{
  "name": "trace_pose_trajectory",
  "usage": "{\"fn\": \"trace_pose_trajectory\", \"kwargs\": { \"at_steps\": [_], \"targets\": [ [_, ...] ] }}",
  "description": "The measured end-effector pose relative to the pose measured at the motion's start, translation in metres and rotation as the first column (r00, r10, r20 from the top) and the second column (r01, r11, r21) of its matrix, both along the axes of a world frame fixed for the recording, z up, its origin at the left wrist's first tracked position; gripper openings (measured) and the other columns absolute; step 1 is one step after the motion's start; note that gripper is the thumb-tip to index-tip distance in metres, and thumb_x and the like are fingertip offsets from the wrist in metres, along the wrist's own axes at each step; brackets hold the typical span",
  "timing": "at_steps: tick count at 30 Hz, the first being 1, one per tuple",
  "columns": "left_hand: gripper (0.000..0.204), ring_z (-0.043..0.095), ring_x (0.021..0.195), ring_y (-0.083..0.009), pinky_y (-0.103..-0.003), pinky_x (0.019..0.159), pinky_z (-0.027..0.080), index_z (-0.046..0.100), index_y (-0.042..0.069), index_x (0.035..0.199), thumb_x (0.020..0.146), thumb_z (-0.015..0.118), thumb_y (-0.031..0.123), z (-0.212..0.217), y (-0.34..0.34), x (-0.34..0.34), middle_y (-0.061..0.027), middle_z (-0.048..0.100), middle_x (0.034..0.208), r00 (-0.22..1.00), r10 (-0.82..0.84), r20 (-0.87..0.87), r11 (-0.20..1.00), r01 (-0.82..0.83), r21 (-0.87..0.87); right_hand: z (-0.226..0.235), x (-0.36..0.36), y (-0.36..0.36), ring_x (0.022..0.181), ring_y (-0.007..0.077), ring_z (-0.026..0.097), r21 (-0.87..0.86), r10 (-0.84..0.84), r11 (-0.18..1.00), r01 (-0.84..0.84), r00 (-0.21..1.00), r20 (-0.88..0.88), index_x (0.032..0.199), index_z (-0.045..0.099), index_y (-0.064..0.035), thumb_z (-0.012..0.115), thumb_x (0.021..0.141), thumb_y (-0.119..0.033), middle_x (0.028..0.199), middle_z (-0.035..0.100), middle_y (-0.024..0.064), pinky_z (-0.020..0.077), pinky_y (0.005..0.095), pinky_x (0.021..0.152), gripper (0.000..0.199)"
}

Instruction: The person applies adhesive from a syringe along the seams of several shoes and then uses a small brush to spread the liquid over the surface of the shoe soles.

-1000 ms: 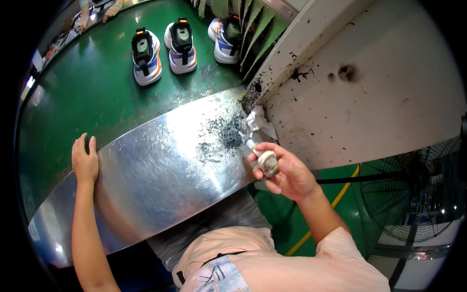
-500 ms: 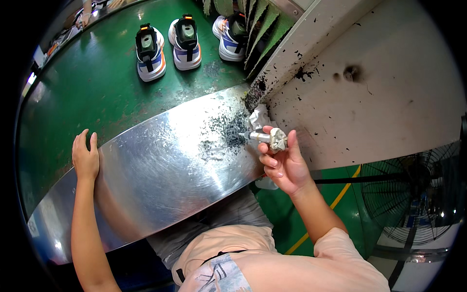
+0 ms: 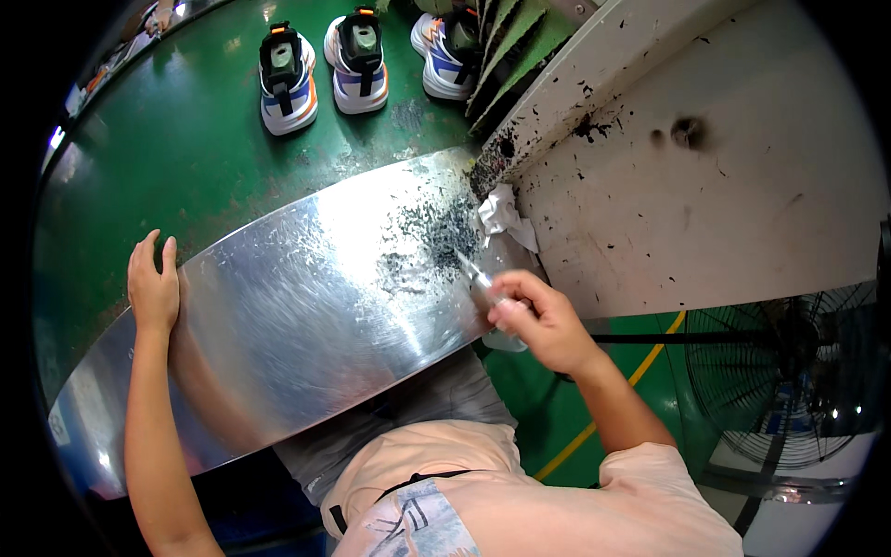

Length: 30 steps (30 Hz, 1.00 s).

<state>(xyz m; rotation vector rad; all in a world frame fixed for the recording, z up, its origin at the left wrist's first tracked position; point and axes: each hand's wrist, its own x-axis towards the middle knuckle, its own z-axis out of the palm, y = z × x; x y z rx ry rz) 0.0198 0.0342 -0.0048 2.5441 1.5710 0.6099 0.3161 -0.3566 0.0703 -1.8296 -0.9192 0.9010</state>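
My right hand (image 3: pixel 546 323) is closed around a syringe (image 3: pixel 477 276), its thin tip pointing up and left over the black-specked patch of a shiny metal plate (image 3: pixel 269 343). Motion smears the barrel and fingertips, and the palm hides the syringe's back end. My left hand (image 3: pixel 154 290) lies at the plate's far left edge, partly over the green surface, fingers stretched and thumb apart, holding nothing. A crumpled white tissue (image 3: pixel 499 212) sits just beyond the syringe, against the beige panel.
Three white, blue and orange sneakers (image 3: pixel 290 84) stand on the green surface (image 3: pixel 204 158) at the back. Green strips (image 3: pixel 520 65) hang beside the rightmost one. A beige panel (image 3: pixel 742 204) with black flecks rises at right, a caged fan (image 3: pixel 789 371) below it.
My right hand has turned over from palm up to knuckles up, and the syringe tip now angles more upward. The lumpy whitish back end has gone out of sight. My left hand stays open.
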Motion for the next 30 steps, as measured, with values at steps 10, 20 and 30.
{"fn": "trace_pose_trajectory", "kwargs": {
  "at_steps": [10,20,30],
  "targets": [
    [0.046,0.048,0.12,-0.0316,-0.039,0.1,0.037,0.054,0.005,0.124,0.095,0.047,0.039,-0.004,0.004,-0.004,-0.0155,0.054,0.126,1.0,0.01,0.008,1.0,-0.01,-0.007,-0.003,-0.02,0.028,0.075,0.0222,0.056,-0.091,0.182,0.974,-0.208,0.478,0.859,0.123,0.055,-0.0094,0.073,0.069,-0.013,0.082,0.054,0.0049,0.0463,0.0325,0.055,0.057],
    [0.046,0.048,0.12,-0.032,-0.039,0.101,0.037,0.054,0.005,0.125,0.095,0.047,0.039,-0.002,0.004,-0.003,-0.0167,0.054,0.126,1.0,0.004,0.011,1.0,-0.004,-0.02,0.002,-0.018,0.017,0.074,0.0207,0.057,-0.126,0.2,0.979,-0.162,0.613,0.765,0.119,0.058,-0.0121,0.07,0.071,-0.016,0.078,0.053,0.0047,0.0458,0.0332,0.054,0.049],
    [0.045,0.048,0.12,-0.032,-0.039,0.101,0.037,0.054,0.006,0.124,0.094,0.048,0.039,-0.006,0.008,-0.007,-0.017,0.054,0.127,1.0,0.0,0.015,1.0,0.0,-0.004,0.002,-0.009,0.03,0.069,0.0214,0.055,-0.041,0.114,0.993,-0.115,0.76,0.64,0.113,0.061,-0.0087,0.065,0.075,-0.009,0.082,0.058,0.0089,0.0457,0.0299,0.06,0.038]
  ]
}}
